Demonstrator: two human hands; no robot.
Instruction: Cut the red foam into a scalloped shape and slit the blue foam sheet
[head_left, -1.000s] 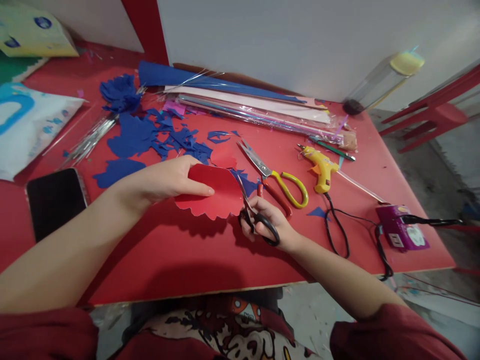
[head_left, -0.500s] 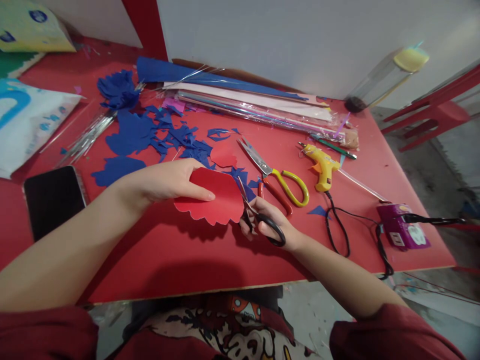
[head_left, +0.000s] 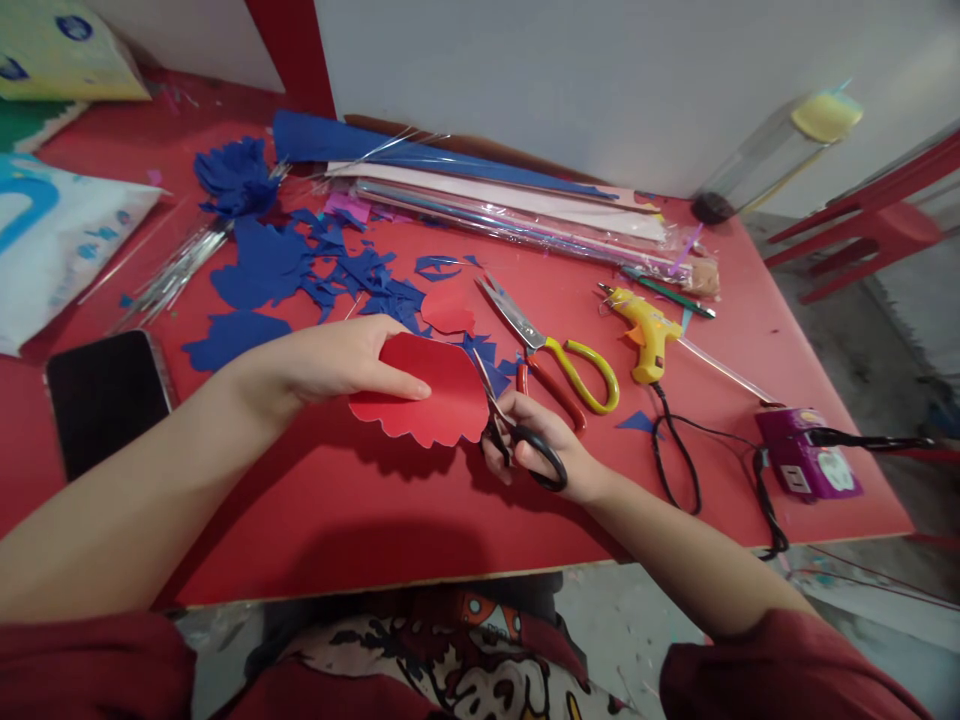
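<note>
Between the thumb and fingers of my left hand (head_left: 352, 365) is a piece of red paper (head_left: 439, 400) with a scalloped lower edge. My right hand (head_left: 544, 440) grips black-handled scissors (head_left: 541, 458), whose blades lie at the paper's right edge. Part of the right fingers is hidden behind the scissor handles. Beyond the paper, a small red paper piece (head_left: 448, 308) lies among blue paper scraps (head_left: 375, 275). Larger scissors (head_left: 517, 315) with yellow and red handles rest just past my right hand.
A yellow glue gun (head_left: 641, 330) lies to the right, its cord running near a purple box (head_left: 806, 455). Wrapped paper rolls (head_left: 510, 215) span the back. At left are a phone (head_left: 109, 395), silvery wires (head_left: 180, 265) and a blue paper flower (head_left: 236, 180).
Very little differs. Both hands, the red paper and the scissors hold nearly the same position, with only a slight shift of the scissors at the paper's edge.
</note>
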